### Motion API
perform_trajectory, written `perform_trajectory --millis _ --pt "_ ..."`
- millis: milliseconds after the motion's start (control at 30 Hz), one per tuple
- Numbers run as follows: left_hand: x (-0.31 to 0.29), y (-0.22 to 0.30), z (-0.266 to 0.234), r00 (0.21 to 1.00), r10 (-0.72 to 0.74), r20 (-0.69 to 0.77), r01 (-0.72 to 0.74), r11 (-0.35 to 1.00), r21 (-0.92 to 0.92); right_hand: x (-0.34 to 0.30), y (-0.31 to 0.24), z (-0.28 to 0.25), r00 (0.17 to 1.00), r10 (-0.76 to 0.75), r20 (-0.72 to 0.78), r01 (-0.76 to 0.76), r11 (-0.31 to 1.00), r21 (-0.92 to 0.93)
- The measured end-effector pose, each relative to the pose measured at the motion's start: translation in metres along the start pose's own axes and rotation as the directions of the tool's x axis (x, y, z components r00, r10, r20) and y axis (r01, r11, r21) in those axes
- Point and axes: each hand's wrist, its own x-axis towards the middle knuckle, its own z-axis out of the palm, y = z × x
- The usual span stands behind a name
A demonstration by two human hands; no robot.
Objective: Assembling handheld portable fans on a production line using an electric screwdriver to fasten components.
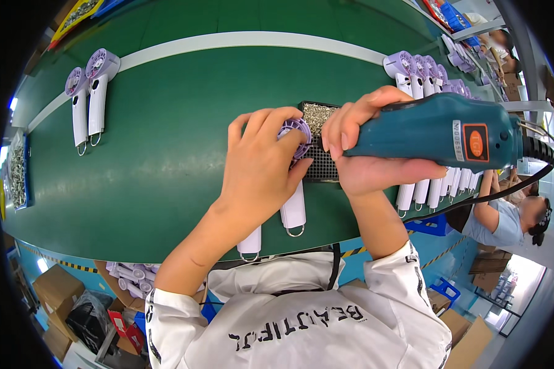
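Note:
My right hand (366, 138) is wrapped round a teal electric screwdriver (431, 132), which lies nearly level with its black cord running off to the right. Its tip end is by my right fingertips, close to the fan, and the bit is hard to make out. With curled fingers, my left hand (261, 154) grips the purple round head of a handheld fan (293, 209); the white handle points toward me. A second white fan handle (250, 243) shows below my left wrist, its head hidden. Just beyond my hands sits a black screw tray (322, 166), with small screws at its far end and a grid of holes nearer.
Two purple-and-white fans (89, 98) lie at the left of the green table (160, 160). Rows of similar fans (415, 71) line the right side. A blue bin of metal parts (18, 172) stands at the left edge. Other people (511, 215) sit at the right.

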Motion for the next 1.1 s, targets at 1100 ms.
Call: perform_trajectory --millis 1100 --pt "0.0 0.008 0.017 0.983 -0.138 -0.123 0.142 0.99 0.025 -0.005 0.0 -0.004 0.977 0.203 0.062 -0.209 0.972 0.11"
